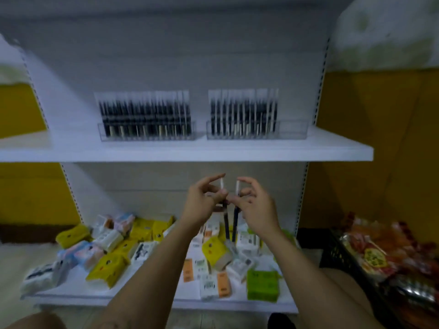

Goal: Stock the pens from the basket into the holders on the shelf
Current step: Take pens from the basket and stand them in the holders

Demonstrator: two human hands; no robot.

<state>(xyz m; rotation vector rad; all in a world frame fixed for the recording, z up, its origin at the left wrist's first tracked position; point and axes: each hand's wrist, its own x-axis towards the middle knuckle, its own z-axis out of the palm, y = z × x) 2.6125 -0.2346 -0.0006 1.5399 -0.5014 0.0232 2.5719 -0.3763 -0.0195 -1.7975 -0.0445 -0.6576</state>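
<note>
Step in hand: carrying two pens up toward the holders; insertion not yet done.
Left hand [202,200]: pinching the left pen [226,224] between thumb and fingertips, just below the upper shelf [185,151], white cap end pointing up.
Right hand [255,206]: gripping the right pen [235,225] with fingers curling round the barrel, likewise just below the upper shelf.
Pens: hanging near-upright, side by side and barely apart, below the front edge of the upper shelf.
Left holder [147,136]: sitting on the left half of the upper shelf; appearing packed along its whole length.
Right holder [293,132]: sitting on the right half of the upper shelf; showing free room only at its right end.
Basket: not identifiable with certainty; black crate [337,252] standing below and beyond the right end of the upper shelf, holding orange packets.
Packets [107,248]: lying in loose heaps directly beneath the upper shelf.
Risk, collision: raising both pens straight up, likely striking the front edge of the upper shelf and loosening a light pinch.
Risk, drop: losing a pen into the packets beneath the upper shelf, making retrieval slow.
Risk, misplacement: forcing a pen into the packed rows, tipping neighbouring pens; aiming for the free right end advised.
Risk, visibility: blurring of the frame, hiding individual slots.
</note>
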